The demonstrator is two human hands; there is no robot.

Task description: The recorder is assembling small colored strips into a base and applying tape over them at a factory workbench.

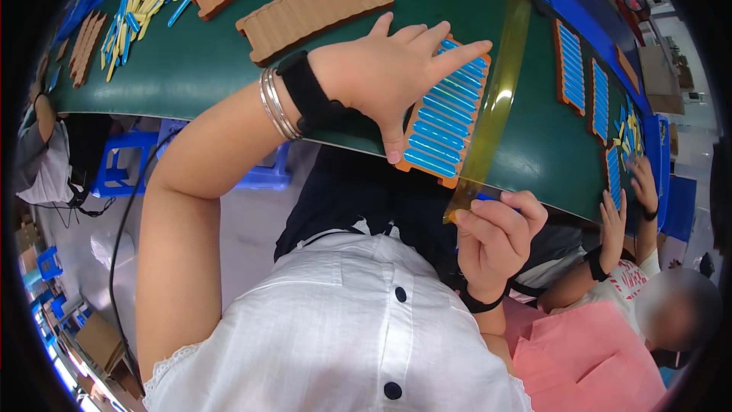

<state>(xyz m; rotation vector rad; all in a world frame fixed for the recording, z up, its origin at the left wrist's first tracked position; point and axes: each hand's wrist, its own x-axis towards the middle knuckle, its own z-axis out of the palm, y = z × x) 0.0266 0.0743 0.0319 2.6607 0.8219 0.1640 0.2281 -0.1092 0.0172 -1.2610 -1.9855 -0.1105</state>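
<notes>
An orange ribbed tray (479,99) at the table's near edge carries a row of flat blue sticks (438,128) in its slots. My left hand (381,69) lies across the tray's left and far part with fingers spread, its thumb at the near left corner. It hides some of the sticks. A long see-through amber tape strip (503,95) runs from the far edge of the table along the tray's right side. My right hand (496,240) pinches the near end of that strip, just off the table edge.
Two more ribbed trays (316,14) lie at the far left beside a heap of yellow and blue sticks (152,4). On the right, filled trays (570,65) stand near a co-worker's hands (614,217). Blue stools (122,164) are under the table.
</notes>
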